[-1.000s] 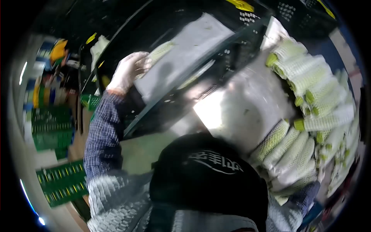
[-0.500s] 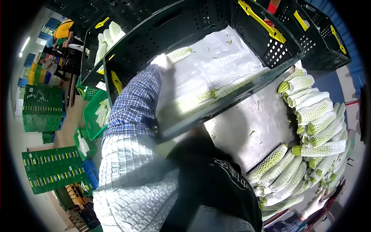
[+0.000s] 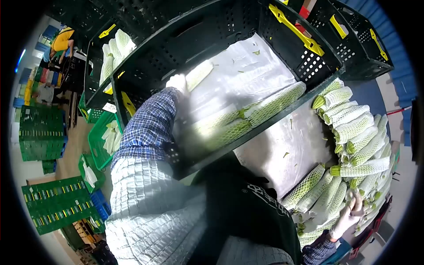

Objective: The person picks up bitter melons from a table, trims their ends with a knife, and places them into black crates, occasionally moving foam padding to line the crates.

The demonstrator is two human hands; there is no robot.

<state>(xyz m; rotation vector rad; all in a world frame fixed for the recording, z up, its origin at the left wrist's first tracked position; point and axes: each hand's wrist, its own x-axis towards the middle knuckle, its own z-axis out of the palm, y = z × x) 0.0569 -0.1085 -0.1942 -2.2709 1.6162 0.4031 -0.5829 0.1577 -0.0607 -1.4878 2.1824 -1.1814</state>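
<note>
My left hand [image 3: 177, 84], in a white glove, is closed around the near end of a zucchini-like vegetable [image 3: 199, 75] in a white foam net. It lies by the left wall inside a black crate [image 3: 185, 53]. More netted zucchinis [image 3: 274, 104] line the crate's near side, on a clear plastic liner [image 3: 240, 66]. At the lower right, my right hand [image 3: 348, 218], gloved with bare fingertips, reaches up with fingers stretched out. It is beside a pile of netted zucchinis [image 3: 364, 168] and appears to hold nothing.
The metal table [image 3: 282, 150] under the crate has green scraps on it. Another black crate [image 3: 95, 70] with netted zucchinis stands at left, beside a green crate [image 3: 99, 141]. More black crates [image 3: 353, 57] stand behind. A person in yellow [image 3: 62, 39] is far left.
My right hand has moved up and left, closer to the pile. My left hand has shifted slightly left and down with its zucchini, which now tilts more steeply. The whole view has shifted slightly.
</note>
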